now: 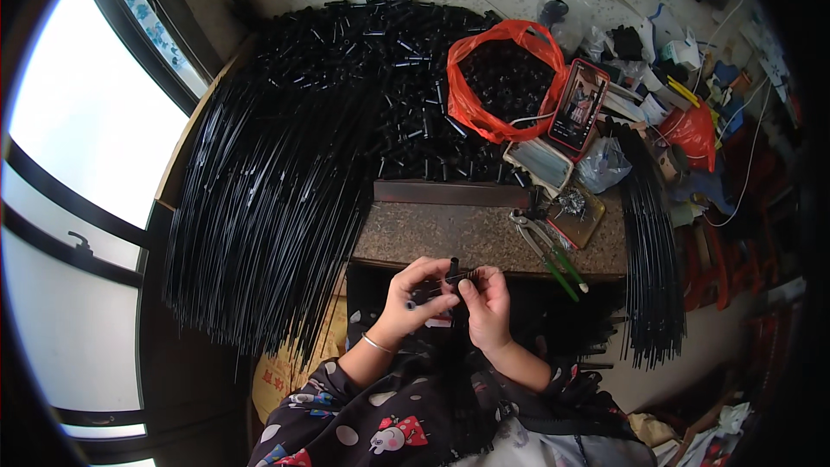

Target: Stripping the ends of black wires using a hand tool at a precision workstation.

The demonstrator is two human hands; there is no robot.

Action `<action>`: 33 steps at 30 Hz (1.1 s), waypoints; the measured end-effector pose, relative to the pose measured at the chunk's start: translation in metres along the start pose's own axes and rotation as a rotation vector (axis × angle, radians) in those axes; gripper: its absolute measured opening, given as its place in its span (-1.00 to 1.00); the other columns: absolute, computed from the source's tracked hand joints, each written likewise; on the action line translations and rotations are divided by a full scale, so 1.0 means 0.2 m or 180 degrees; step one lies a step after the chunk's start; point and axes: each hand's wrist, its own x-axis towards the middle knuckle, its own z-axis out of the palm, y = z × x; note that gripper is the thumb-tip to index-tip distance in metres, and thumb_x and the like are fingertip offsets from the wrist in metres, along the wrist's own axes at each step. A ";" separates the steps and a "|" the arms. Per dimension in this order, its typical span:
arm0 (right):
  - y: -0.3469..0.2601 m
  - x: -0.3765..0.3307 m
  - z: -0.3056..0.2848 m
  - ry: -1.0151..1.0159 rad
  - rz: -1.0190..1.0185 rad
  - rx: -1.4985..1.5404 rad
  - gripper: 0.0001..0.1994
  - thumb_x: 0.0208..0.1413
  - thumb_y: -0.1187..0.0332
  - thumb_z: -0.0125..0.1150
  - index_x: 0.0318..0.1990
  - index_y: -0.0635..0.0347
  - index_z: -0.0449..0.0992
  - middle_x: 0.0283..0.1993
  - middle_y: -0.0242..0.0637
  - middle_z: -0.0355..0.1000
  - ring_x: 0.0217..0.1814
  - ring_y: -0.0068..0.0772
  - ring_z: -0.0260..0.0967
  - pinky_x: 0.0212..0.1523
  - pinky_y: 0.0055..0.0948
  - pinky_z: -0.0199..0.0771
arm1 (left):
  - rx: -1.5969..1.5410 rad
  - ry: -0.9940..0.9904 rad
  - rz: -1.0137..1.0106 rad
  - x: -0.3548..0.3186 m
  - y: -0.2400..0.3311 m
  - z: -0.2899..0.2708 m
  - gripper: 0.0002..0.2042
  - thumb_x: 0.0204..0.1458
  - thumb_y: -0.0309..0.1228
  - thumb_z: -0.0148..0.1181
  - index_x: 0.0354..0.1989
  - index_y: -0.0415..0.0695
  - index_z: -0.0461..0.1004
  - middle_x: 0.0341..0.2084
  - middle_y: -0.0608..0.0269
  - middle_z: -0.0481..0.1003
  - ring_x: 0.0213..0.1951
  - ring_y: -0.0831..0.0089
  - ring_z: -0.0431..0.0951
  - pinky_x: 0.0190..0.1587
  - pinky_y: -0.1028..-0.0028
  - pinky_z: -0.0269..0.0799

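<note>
In front of my body, just off the near edge of the brown tabletop (484,238), both hands meet. My left hand (415,298) is closed around short black tubes (454,266); one stands up past the fingertips and another's end shows near the palm. Thumb and finger of my right hand (488,310) pinch something thin and dark against the tubes, too small to name. Pliers with green handles (558,264) lie jaws-up on the table to the right of my hands.
Long thin black rods (268,207) overhang the left edge, more (648,251) the right. Loose black tubes (406,60) pile up behind a dark bar (454,193). A red plastic bag (458,99) of dark pieces, a phone (581,108) and small metal bits (571,201) sit at the right.
</note>
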 end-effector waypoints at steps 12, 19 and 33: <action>0.02 0.02 -0.02 -0.0393 0.0604 0.0553 -0.84 0.10 0.32 0.11 -0.28 0.18 0.32 -0.36 -0.31 0.41 -0.41 -0.47 0.42 -0.45 -0.44 0.52 | -0.1302 0.0218 -0.1126 -0.02 -0.07 -0.03 -0.76 -0.12 -0.57 0.24 -0.22 -0.24 0.47 -0.43 0.32 0.47 -0.38 0.59 0.44 -0.27 0.60 0.36; 0.03 0.03 -0.05 -0.0391 0.0819 0.0806 -0.83 0.12 0.30 0.08 -0.26 0.21 0.34 -0.36 -0.30 0.42 -0.38 -0.47 0.42 -0.38 -0.51 0.50 | 0.1245 -0.0345 0.0044 0.07 0.02 -0.08 -0.79 -0.14 -0.54 0.26 -0.30 -0.33 0.47 -0.51 0.25 0.49 -0.48 0.47 0.48 -0.40 0.53 0.40; 0.03 0.03 -0.09 -0.1554 0.1357 0.1150 -0.77 0.16 0.28 0.01 -0.16 0.26 0.35 -0.34 -0.20 0.45 -0.38 -0.35 0.46 -0.31 -0.39 0.52 | -0.1011 -0.0555 -0.1220 0.03 0.01 -0.16 -0.82 -0.14 -0.62 0.23 -0.31 -0.37 0.47 -0.47 0.19 0.46 -0.60 0.43 0.48 -0.50 0.53 0.40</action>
